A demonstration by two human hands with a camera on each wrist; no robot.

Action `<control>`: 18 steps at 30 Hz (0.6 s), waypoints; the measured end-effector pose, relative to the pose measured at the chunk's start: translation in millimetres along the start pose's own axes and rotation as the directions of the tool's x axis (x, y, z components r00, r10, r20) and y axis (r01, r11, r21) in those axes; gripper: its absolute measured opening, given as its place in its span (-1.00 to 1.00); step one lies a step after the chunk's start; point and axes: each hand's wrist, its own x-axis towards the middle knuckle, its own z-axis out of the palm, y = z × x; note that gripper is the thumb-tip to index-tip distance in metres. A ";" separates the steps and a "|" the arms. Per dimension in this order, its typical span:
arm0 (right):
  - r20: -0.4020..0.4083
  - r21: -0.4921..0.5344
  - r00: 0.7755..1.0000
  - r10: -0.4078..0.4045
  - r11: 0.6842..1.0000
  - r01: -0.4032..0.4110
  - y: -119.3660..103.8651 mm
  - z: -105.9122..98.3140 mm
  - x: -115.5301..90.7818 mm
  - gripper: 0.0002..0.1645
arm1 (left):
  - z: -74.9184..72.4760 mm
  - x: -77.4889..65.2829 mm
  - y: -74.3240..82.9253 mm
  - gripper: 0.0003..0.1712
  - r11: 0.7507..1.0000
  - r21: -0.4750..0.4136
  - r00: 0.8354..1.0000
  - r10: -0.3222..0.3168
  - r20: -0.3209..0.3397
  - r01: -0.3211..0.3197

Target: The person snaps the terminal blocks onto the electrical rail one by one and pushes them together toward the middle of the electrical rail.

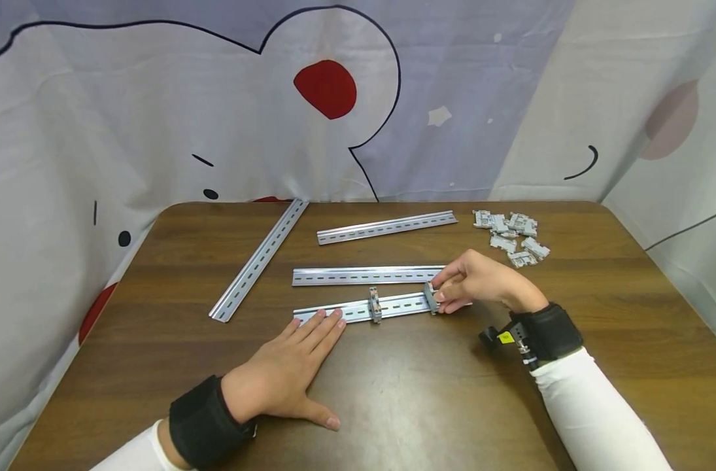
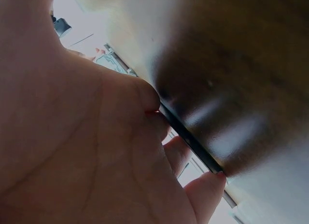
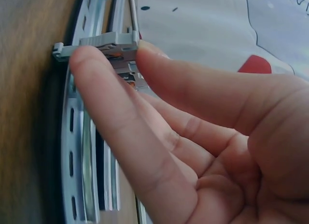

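A slotted metal DIN rail (image 1: pixel 401 304) lies nearest the person. My left hand (image 1: pixel 287 376) rests flat on its left end, fingertips over the slots and thumb spread on the table. With thumb and fingers, my right hand (image 1: pixel 472 281) pinches a grey terminal block (image 1: pixel 431 297) on the right part of that rail. Seen from the right wrist, the terminal block (image 3: pixel 108 40) sits across the rail (image 3: pixel 72 137), with a fingertip and thumb at its sides. A second terminal block (image 1: pixel 375 305) stands upright on the rail between the two hands.
Just behind lies another DIN rail (image 1: pixel 358 276), partly covered by the right hand. A further rail (image 1: pixel 387 227) is at the back, and one slants (image 1: pixel 257 261) on the left. Several loose terminal blocks (image 1: pixel 511 229) lie in a pile at the back right. A printed curtain (image 1: pixel 216 118) hangs behind the table.
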 end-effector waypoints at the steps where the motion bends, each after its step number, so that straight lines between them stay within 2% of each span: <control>1: -0.001 0.000 1.000 -0.006 1.000 0.006 -0.2 1.5 0.7 -0.61 | 0.1 0.3 0.0 0.51 1.000 -0.002 1.000 -0.002 0.003 0.002; 10: -0.020 0.048 1.000 -0.004 0.999 0.005 -3.5 17.2 8.0 -0.59 | 0.2 0.4 0.1 0.52 1.000 -0.011 1.000 -0.007 0.014 0.007; 18: 0.002 0.105 0.999 -0.035 0.994 0.034 -8.2 34.1 18.9 -0.56 | 0.7 0.2 0.5 0.51 1.000 -0.009 1.000 -0.009 0.006 0.009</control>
